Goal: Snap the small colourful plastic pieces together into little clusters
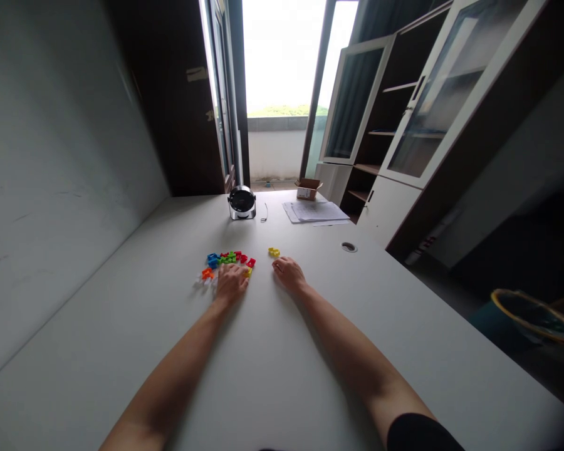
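My left hand [232,280] lies over the near right side of a pile of small plastic building pieces, its fingers bent around a yellow piece [249,272]. Around it are blue pieces [212,260], green pieces [226,258], red pieces [243,257], orange pieces [207,274] and whitish pieces [198,282]. Some of the pile is hidden under that hand. To the right, my right hand [289,274] rests on the table with its fingers curled in; whatever is in them is hidden. Just beyond its fingertips lie yellow pieces [274,252], apart from the pile.
On the white table [263,363] a round black device on a stand [242,202], a short cord [264,213], papers [316,212] and an open cardboard box [308,189] stand farther back. A cable hole [349,247] is at right. A wall [66,156] borders the left.
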`<action>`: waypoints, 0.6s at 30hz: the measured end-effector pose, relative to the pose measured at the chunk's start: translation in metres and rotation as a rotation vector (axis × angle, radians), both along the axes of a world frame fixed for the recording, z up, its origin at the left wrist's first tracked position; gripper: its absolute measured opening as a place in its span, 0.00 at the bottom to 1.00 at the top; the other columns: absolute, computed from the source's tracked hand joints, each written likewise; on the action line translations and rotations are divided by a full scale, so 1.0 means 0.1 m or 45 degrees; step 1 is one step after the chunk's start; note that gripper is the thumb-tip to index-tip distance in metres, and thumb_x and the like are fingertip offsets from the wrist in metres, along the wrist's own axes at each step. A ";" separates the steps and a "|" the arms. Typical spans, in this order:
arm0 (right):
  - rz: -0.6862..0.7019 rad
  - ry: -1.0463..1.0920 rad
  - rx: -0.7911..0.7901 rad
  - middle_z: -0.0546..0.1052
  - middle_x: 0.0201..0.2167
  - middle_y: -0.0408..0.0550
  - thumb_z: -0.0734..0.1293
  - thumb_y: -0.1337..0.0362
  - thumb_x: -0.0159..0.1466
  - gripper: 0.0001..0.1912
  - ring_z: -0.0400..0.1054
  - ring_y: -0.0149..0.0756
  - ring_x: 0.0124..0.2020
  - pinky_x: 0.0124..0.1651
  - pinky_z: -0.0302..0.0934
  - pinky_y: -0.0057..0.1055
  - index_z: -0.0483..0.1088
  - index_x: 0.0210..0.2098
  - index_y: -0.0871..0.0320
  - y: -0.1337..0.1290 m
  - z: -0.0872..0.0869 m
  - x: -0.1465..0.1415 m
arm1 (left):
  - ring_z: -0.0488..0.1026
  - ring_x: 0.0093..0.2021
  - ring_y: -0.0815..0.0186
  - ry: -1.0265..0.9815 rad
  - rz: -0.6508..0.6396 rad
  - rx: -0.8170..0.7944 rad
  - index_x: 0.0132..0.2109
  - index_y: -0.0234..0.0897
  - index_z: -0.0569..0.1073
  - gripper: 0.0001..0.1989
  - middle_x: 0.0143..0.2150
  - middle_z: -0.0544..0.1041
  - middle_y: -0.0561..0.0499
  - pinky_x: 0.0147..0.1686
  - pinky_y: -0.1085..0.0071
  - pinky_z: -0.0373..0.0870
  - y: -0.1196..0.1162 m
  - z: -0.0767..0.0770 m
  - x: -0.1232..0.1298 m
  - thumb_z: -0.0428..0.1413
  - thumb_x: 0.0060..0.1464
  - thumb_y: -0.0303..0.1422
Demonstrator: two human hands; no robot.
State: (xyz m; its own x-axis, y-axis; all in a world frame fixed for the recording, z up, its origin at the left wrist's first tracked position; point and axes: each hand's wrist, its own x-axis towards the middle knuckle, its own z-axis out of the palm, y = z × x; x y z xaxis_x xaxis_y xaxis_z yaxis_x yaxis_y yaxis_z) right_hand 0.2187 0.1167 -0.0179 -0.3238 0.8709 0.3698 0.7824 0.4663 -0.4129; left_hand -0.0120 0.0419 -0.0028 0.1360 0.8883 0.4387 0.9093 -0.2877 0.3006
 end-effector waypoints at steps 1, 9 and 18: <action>0.001 0.015 0.000 0.77 0.39 0.48 0.62 0.65 0.68 0.09 0.69 0.35 0.43 0.46 0.58 0.28 0.76 0.38 0.56 -0.01 0.01 -0.01 | 0.65 0.56 0.55 0.000 -0.024 -0.008 0.45 0.45 0.76 0.09 0.46 0.77 0.48 0.66 0.51 0.45 0.00 0.00 0.01 0.57 0.56 0.33; 0.226 0.127 -0.007 0.78 0.35 0.45 0.64 0.66 0.67 0.08 0.70 0.32 0.37 0.43 0.60 0.26 0.76 0.38 0.54 -0.18 0.00 -0.26 | 0.66 0.54 0.55 0.038 0.025 0.010 0.49 0.45 0.74 0.13 0.48 0.77 0.48 0.64 0.53 0.49 -0.01 0.00 0.03 0.56 0.57 0.34; 0.358 0.111 0.019 0.77 0.43 0.47 0.68 0.65 0.64 0.12 0.70 0.37 0.45 0.50 0.61 0.31 0.73 0.48 0.53 -0.26 -0.02 -0.36 | 0.63 0.56 0.54 0.076 0.045 -0.052 0.40 0.43 0.76 0.06 0.45 0.77 0.47 0.65 0.52 0.45 -0.02 0.02 0.02 0.56 0.56 0.37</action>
State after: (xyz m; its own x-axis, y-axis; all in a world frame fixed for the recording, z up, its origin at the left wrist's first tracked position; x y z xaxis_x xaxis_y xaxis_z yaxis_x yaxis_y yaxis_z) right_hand 0.1824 0.0907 -0.0203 -0.5181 0.7459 0.4186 0.5835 0.6661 -0.4646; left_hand -0.0101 0.0403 -0.0004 0.1292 0.9098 0.3944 0.9352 -0.2441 0.2566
